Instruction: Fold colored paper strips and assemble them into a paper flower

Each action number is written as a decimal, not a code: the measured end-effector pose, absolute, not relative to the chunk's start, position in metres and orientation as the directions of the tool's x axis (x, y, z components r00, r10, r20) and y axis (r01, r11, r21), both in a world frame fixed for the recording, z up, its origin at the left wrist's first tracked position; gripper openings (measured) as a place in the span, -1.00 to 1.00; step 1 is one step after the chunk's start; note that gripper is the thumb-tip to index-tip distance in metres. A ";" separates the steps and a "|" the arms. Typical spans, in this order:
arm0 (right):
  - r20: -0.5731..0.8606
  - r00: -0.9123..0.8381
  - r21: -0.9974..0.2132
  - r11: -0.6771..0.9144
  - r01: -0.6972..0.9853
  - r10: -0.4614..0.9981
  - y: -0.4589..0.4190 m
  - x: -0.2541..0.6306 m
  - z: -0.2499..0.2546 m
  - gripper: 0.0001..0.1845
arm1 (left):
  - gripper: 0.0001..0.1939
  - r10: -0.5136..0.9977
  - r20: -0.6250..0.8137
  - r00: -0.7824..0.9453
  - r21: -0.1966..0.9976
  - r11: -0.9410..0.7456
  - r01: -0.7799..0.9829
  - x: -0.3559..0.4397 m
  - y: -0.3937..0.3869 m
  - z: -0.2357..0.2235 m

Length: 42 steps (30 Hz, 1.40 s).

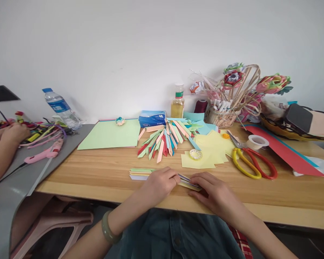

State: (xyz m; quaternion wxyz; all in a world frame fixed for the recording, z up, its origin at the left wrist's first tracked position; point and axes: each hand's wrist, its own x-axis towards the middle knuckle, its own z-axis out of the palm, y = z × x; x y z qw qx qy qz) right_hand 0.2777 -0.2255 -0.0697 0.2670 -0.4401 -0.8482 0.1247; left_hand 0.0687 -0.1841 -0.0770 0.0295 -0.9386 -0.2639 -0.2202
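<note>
My left hand, a ring on one finger, has its fingers pressed together on a narrow folded paper strip near the table's front edge. At the strip's other end, my right hand pinches it between thumb and fingers. Beside my left hand lies a small stack of green, yellow and white paper strips, partly covered by that hand. Farther back, a fan of many folded paper pieces in green, red, pink and blue is spread out. Yellow paper sheets lie behind my right hand, with a small tape roll on them.
Large scissors with yellow and red handles lie right, near a white tape roll. At the back stand a tissue pack, an oil-coloured bottle and paper flowers. Another person's hands work at far left near a pink glue gun.
</note>
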 end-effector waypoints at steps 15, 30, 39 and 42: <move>0.386 -0.450 -0.374 0.583 0.721 0.805 -0.219 0.280 -0.077 -0.79 | -0.82 0.401 0.508 0.762 -0.050 -0.869 0.491 0.070 -0.182 -0.074; 0.360 -0.466 -0.247 0.564 0.788 0.808 -0.218 0.272 -0.073 -0.85 | -0.85 0.620 0.366 0.695 0.255 -0.784 0.565 0.074 -0.183 -0.069; 0.346 -0.394 -0.252 0.489 0.835 0.851 -0.214 0.288 -0.071 -0.78 | -0.81 0.854 0.244 0.460 0.525 -0.515 0.677 -0.015 -0.169 -0.038; 0.375 -0.360 -0.196 0.453 0.870 0.854 -0.211 0.290 -0.070 -0.76 | -0.78 0.865 0.181 0.469 0.521 -0.488 0.700 -0.035 -0.170 -0.044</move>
